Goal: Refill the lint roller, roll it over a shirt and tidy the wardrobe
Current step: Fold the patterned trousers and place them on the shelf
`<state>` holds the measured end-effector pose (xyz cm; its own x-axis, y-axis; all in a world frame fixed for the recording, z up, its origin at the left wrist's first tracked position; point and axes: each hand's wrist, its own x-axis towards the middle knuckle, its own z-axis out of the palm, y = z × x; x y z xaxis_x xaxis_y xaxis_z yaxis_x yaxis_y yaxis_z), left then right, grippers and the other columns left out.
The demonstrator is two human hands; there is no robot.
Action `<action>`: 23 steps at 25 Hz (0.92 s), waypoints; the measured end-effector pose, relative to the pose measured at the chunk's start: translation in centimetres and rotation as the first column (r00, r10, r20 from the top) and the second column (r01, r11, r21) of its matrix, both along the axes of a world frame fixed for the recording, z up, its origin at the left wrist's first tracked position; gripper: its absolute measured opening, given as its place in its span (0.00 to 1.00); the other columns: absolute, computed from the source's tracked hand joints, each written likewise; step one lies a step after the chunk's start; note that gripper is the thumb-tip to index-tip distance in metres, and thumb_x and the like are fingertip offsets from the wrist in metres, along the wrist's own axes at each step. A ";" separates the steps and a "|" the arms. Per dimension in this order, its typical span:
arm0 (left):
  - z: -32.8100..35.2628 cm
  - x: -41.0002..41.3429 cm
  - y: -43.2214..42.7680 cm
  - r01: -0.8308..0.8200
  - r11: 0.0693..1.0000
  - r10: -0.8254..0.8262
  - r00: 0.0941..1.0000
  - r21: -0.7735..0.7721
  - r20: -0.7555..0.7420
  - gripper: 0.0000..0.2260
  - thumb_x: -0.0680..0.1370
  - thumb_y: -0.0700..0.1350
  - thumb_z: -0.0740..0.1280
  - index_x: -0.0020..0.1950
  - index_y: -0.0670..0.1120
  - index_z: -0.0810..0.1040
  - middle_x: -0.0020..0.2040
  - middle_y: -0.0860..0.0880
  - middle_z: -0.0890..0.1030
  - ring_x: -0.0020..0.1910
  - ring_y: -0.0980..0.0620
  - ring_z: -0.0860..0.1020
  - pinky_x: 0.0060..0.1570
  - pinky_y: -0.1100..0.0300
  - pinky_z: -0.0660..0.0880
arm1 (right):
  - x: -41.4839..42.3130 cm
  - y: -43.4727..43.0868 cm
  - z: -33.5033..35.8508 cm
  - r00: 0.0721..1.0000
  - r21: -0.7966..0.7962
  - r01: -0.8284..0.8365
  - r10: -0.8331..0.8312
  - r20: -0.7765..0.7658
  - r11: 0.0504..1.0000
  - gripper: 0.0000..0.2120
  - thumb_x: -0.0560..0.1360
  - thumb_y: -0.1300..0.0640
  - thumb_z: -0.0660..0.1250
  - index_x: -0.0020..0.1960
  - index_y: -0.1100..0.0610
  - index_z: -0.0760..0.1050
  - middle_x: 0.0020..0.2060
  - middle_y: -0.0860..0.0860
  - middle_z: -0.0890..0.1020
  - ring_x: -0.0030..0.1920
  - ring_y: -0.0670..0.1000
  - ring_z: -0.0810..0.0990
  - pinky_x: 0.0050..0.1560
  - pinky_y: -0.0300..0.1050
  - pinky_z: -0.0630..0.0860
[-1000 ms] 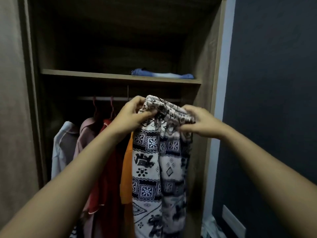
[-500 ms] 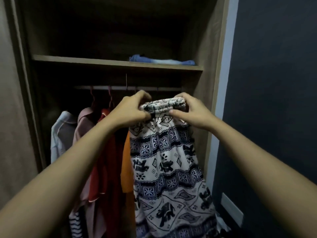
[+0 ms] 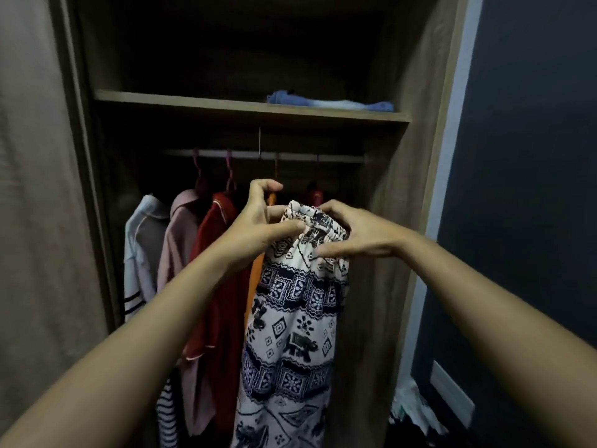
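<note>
A white garment with a dark blue elephant print [image 3: 290, 334] hangs down in front of the open wardrobe [image 3: 416, 156]. My left hand [image 3: 258, 227] pinches its bunched elastic waistband from the left, thumb on the front. From the right, my right hand [image 3: 358, 236] grips the same waistband. Both hands hold it below the hanging rail [image 3: 265, 155]. No lint roller is in view.
On the rail hang a white shirt [image 3: 142, 247], a pink shirt [image 3: 177, 253], a red top [image 3: 219, 286] and an orange garment [image 3: 256, 270]. A folded blue cloth [image 3: 326, 101] lies on the shelf [image 3: 193, 103] above. Items lie on the floor at the lower right [image 3: 416, 409].
The waistband was stretched wide between my hands half a second ago; now it is bunched together again. The view has tilted down, so the rail and shelf sit lower in the frame.
</note>
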<state>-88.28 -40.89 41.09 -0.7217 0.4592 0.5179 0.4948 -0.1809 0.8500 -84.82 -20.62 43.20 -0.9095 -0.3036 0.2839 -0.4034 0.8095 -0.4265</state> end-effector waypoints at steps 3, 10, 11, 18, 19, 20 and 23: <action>-0.3 -0.5 -1.4 -0.103 0.992 0.094 0.989 -0.072 -0.118 0.23 0.72 0.35 0.71 0.54 0.53 0.61 0.52 0.41 0.80 0.44 0.48 0.80 0.45 0.49 0.79 | -1.3 -2.0 0.2 0.992 0.078 0.004 0.006 -0.129 0.997 0.21 0.68 0.40 0.70 0.55 0.49 0.71 0.49 0.47 0.83 0.50 0.45 0.81 0.54 0.49 0.77; -7.7 -1.3 -4.2 -0.249 0.962 0.217 0.945 -0.108 -0.244 0.14 0.73 0.47 0.72 0.50 0.53 0.68 0.47 0.59 0.79 0.45 0.59 0.78 0.47 0.56 0.78 | -1.9 -3.5 3.5 0.974 0.300 0.050 0.021 -0.227 0.953 0.32 0.67 0.30 0.60 0.64 0.46 0.71 0.62 0.47 0.78 0.62 0.51 0.75 0.61 0.59 0.72; -8.9 -1.5 -4.0 -0.227 0.967 0.198 0.956 -0.119 -0.217 0.12 0.72 0.50 0.72 0.50 0.56 0.71 0.47 0.61 0.80 0.46 0.59 0.79 0.50 0.55 0.77 | -1.8 -3.4 4.1 0.969 0.313 0.070 0.009 -0.245 0.947 0.32 0.67 0.30 0.60 0.65 0.46 0.70 0.63 0.47 0.77 0.63 0.51 0.74 0.62 0.59 0.71; -14.0 -2.9 0.2 -0.035 0.910 0.008 0.998 -0.413 -0.065 0.15 0.71 0.55 0.72 0.52 0.48 0.81 0.69 0.48 0.71 0.66 0.52 0.71 0.67 0.52 0.68 | -0.6 -1.4 8.2 0.925 0.429 0.240 -0.072 -0.372 0.871 0.26 0.72 0.39 0.64 0.67 0.47 0.69 0.64 0.50 0.76 0.64 0.53 0.72 0.54 0.49 0.67; -15.1 -2.7 0.8 -0.013 0.902 -0.005 0.999 -0.432 -0.038 0.16 0.70 0.55 0.72 0.53 0.48 0.81 0.69 0.48 0.70 0.67 0.52 0.70 0.68 0.51 0.67 | -0.4 -0.9 8.5 0.924 0.443 0.259 -0.087 -0.372 0.858 0.25 0.72 0.39 0.64 0.66 0.47 0.70 0.63 0.50 0.76 0.64 0.54 0.73 0.52 0.48 0.66; -16.0 -2.3 1.5 -0.026 0.905 0.011 0.999 -0.425 -0.039 0.17 0.70 0.57 0.72 0.54 0.50 0.81 0.68 0.49 0.71 0.66 0.51 0.70 0.68 0.48 0.67 | -0.3 -0.3 8.6 0.926 0.452 0.272 -0.103 -0.364 0.849 0.24 0.72 0.40 0.64 0.65 0.47 0.70 0.62 0.49 0.77 0.63 0.53 0.73 0.52 0.49 0.67; -16.4 -0.6 3.7 -0.184 0.964 0.178 0.983 -0.193 -0.047 0.22 0.70 0.56 0.72 0.62 0.56 0.71 0.65 0.53 0.73 0.63 0.56 0.71 0.65 0.51 0.69 | 0.4 1.3 8.6 0.934 0.386 0.271 -0.145 -0.326 0.882 0.21 0.72 0.39 0.64 0.62 0.46 0.73 0.59 0.49 0.79 0.61 0.53 0.75 0.56 0.51 0.71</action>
